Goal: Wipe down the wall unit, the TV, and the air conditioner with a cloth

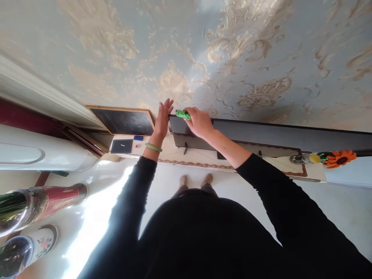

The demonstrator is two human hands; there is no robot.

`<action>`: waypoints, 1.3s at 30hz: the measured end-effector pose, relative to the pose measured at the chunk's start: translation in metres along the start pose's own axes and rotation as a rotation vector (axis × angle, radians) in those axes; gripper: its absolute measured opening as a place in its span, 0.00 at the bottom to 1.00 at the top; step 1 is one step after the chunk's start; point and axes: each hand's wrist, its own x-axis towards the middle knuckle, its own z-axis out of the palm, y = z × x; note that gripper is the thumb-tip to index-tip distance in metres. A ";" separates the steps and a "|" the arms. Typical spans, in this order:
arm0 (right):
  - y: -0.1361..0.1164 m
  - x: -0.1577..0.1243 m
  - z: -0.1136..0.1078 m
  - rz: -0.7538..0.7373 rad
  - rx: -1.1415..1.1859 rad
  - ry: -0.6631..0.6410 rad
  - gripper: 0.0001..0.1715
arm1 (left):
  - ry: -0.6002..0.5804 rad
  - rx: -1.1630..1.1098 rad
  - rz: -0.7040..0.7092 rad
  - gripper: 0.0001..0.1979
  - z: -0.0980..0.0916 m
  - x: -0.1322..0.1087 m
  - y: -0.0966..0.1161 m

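At the near-left top corner of the television (261, 133), your right hand (200, 122) grips a bunched green cloth (183, 114), on or just above the upper edge. Your left hand (162, 120) is beside that corner, fingers extended and grasping nothing; whether they touch the frame, I cannot tell. Too hard a push could rock the television, as its foot (186, 148) on the cabinet (171, 153) looks slim; a loosened grip could drop the cloth behind it
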 end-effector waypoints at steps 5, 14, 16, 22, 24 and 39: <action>-0.042 0.025 0.012 -0.011 -0.002 -0.023 0.24 | 0.059 -0.019 -0.008 0.50 -0.015 0.009 -0.010; 0.017 -0.019 0.031 -0.174 0.029 0.217 0.30 | 0.288 0.369 0.164 0.38 -0.009 0.011 -0.022; 0.062 -0.054 0.020 -0.110 0.014 0.262 0.29 | 0.223 0.476 0.256 0.35 0.002 0.014 -0.015; 0.187 -0.161 -0.021 0.322 -0.096 0.475 0.31 | 0.147 0.674 0.354 0.36 0.019 0.021 -0.003; 0.197 -0.171 -0.024 0.459 -0.117 0.561 0.31 | 0.122 0.646 0.335 0.37 0.017 0.020 -0.001; -0.053 0.030 0.052 -0.145 -0.020 0.240 0.33 | 0.229 0.263 0.064 0.47 -0.017 0.021 -0.014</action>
